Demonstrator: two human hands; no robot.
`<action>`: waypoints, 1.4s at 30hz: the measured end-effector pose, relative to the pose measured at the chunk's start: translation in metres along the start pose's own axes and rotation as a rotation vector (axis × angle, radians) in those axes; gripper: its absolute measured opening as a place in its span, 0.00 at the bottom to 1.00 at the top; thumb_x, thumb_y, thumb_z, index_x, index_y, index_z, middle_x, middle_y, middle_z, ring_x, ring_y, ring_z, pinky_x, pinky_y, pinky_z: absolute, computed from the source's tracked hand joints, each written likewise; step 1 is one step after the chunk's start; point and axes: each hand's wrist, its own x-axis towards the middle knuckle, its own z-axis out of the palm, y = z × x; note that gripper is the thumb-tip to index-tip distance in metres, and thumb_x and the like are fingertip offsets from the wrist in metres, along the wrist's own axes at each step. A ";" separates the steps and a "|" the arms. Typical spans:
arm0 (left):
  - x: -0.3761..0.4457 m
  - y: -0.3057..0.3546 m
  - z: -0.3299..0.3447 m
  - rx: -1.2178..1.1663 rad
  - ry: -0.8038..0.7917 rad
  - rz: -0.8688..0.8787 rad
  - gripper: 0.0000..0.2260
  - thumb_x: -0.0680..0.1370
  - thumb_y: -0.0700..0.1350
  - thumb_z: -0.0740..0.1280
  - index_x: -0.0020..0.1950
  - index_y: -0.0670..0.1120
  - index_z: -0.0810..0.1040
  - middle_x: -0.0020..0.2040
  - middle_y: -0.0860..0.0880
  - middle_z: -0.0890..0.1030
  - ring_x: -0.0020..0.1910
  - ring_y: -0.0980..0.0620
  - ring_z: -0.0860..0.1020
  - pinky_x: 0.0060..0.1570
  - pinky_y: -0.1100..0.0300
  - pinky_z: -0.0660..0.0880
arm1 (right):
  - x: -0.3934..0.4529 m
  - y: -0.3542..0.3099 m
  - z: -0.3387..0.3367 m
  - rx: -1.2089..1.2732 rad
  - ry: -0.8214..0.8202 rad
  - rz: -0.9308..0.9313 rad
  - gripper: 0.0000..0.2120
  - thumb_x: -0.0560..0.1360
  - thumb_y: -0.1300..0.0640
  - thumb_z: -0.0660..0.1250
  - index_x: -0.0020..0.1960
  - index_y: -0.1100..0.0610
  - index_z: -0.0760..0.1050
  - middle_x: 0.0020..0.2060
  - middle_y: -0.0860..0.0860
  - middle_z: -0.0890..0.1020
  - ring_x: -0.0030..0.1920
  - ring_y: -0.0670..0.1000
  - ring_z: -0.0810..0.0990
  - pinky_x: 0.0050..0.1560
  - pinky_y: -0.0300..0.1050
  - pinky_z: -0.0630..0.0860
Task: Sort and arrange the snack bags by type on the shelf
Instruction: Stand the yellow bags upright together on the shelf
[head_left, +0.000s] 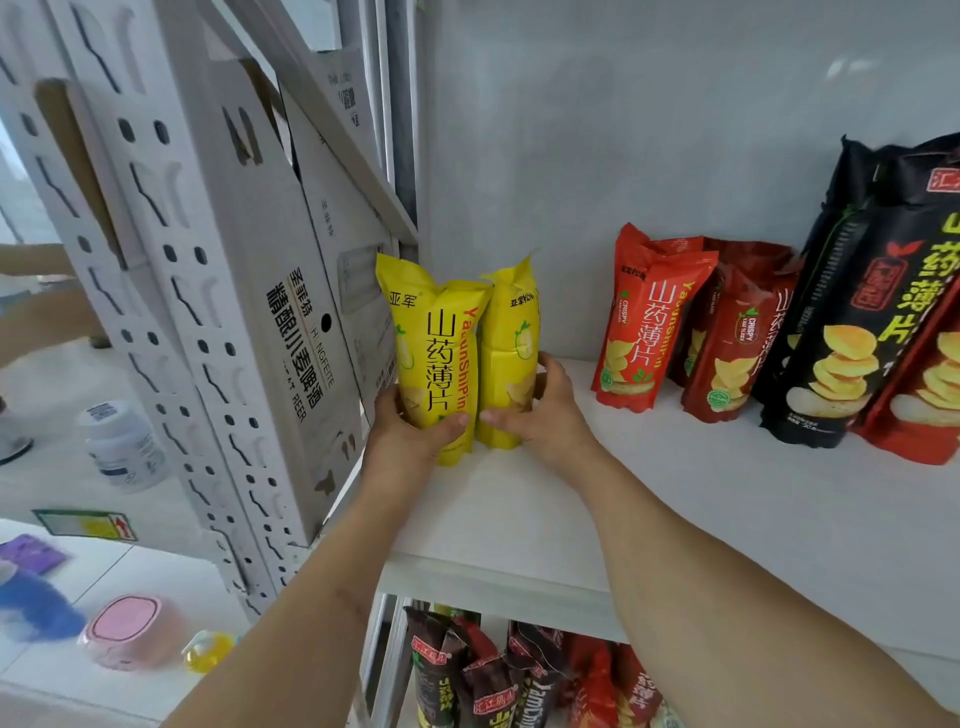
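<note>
Two yellow snack bags stand upright side by side at the left end of the white shelf (675, 509). My left hand (410, 428) grips the base of the left yellow bag (439, 353). My right hand (545, 410) wraps the base of the right yellow bag (511, 353). Further right on the same shelf stand two red bags (649, 322), then a black bag (852, 312) and a larger red bag (919, 405) at the frame's edge.
A white perforated shelf upright (171, 291) and cardboard beer boxes (291, 291) stand close on the left. The lower shelf holds several dark and red snack bags (519, 675). A white bottle (122, 447) and a pink container (132, 631) sit on the floor at left.
</note>
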 end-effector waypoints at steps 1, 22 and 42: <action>0.000 0.000 0.000 -0.001 0.009 -0.010 0.43 0.58 0.57 0.80 0.69 0.50 0.68 0.58 0.51 0.82 0.56 0.51 0.81 0.57 0.46 0.79 | 0.003 0.005 0.001 0.003 -0.018 -0.007 0.61 0.45 0.32 0.83 0.73 0.44 0.61 0.66 0.53 0.71 0.65 0.53 0.75 0.60 0.59 0.79; 0.011 0.003 0.011 -0.092 -0.289 0.015 0.28 0.67 0.44 0.80 0.63 0.54 0.72 0.54 0.58 0.83 0.54 0.61 0.81 0.45 0.66 0.77 | -0.005 0.014 -0.029 0.185 -0.037 0.031 0.44 0.67 0.51 0.81 0.76 0.51 0.61 0.67 0.51 0.76 0.63 0.51 0.78 0.59 0.52 0.80; 0.018 0.005 0.017 -0.135 -0.436 -0.040 0.29 0.68 0.38 0.77 0.68 0.43 0.73 0.62 0.45 0.82 0.56 0.53 0.82 0.50 0.64 0.79 | 0.013 0.010 -0.047 0.255 -0.159 0.015 0.33 0.66 0.57 0.68 0.72 0.48 0.69 0.62 0.47 0.80 0.60 0.45 0.79 0.51 0.38 0.75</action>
